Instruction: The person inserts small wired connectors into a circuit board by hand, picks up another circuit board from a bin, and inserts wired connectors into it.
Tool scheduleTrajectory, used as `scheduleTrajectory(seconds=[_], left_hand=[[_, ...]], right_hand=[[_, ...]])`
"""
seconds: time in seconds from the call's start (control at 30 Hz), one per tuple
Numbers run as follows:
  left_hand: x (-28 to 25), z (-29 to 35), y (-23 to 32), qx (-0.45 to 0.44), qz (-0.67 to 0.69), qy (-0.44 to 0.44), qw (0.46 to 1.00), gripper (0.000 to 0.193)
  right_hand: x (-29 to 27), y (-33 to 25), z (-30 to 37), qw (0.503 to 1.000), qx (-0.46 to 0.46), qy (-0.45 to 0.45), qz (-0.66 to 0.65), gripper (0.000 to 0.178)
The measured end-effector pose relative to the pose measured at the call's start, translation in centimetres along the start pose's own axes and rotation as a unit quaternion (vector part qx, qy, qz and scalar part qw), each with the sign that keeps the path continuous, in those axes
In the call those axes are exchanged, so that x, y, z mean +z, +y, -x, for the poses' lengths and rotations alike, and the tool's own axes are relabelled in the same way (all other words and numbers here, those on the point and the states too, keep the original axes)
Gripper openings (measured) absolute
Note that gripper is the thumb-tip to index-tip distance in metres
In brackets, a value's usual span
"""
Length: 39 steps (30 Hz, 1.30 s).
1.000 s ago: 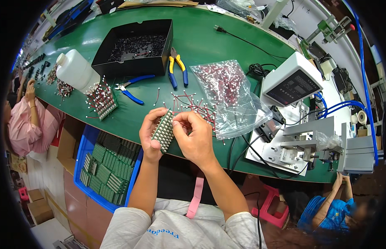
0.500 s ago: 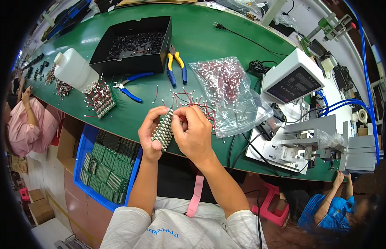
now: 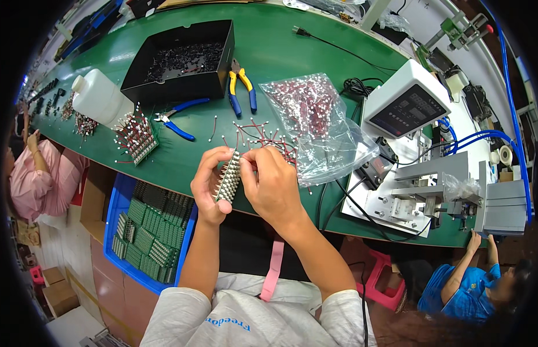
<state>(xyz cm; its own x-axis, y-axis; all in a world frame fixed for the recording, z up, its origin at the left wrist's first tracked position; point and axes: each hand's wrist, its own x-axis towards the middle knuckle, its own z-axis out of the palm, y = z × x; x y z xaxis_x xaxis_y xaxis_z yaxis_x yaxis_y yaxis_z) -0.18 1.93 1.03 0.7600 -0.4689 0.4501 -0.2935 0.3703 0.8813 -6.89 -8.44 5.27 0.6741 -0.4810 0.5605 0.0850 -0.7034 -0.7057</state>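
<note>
A narrow green circuit board panel with rows of small pale metallic parts stands tilted in my left hand. My left thumb presses its lower end and the fingers wrap behind it. At the panel's upper right edge, my right hand is closed in a pinch; whatever lies between its fingertips is hidden. Just beyond both hands lie loose red and black wires with white connector ends. To the left, another panel stands with many such wires sticking out of it.
A clear plastic bag of wires lies right of the loose wires. Behind are a black box, yellow-blue pliers, blue-handled cutters and a white bottle. A blue bin holds green panels. At right stands a machine.
The whole view has shifted slightly. My left hand still holds the panel, which is turned a little, and my right hand stays pinched at its upper edge.
</note>
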Motion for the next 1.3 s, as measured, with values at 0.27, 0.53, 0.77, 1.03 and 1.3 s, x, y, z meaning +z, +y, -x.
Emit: scheduleTrajectory(seconds=[0.27,0.53,0.77,1.03,1.3], left_hand=[[0.0,0.1,-0.1,0.024,-0.015,-0.013,1.000,0.096],[-0.1,0.1,-0.1,0.036,-0.015,-0.021,0.999,0.095],[-0.2,0.2,-0.4,0.035,-0.017,-0.025,0.999,0.095],[-0.4,0.2,-0.6,-0.001,0.016,0.036,0.999,0.097],[-0.9,0.2,-1.3,-0.034,0.094,0.080,0.992,0.098]], right_hand=[[-0.3,-0.5,0.0,0.998,-0.032,-0.010,0.055,0.014],[-0.5,0.1,0.0,1.000,-0.012,-0.020,-0.002,0.012],[-0.4,-0.1,0.1,1.000,-0.002,-0.022,-0.012,0.010],[-3.2,0.9,-1.3,0.999,0.027,-0.004,-0.037,0.010],[-4.4,3.9,-0.1,0.962,0.027,-0.076,0.260,0.009]])
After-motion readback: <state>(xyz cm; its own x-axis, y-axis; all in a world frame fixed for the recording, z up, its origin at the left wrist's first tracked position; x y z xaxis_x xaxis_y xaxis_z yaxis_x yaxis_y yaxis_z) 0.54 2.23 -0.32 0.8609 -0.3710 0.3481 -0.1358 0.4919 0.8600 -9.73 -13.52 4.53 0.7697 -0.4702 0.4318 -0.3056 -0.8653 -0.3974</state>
